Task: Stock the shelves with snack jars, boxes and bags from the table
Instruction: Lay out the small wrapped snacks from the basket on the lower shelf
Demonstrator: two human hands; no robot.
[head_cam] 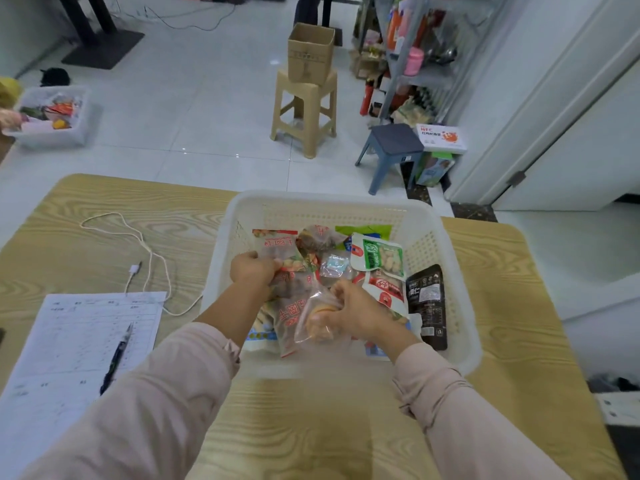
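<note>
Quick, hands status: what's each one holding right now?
Left hand: closed on a red-print bag.
Right hand: closed on a clear bag of round snacks.

Left hand (254,268) grips red-printed bag (277,249); right hand (358,311) grips clear bag (317,317), inside white basket (446,271) at 12 o'clock.
</note>
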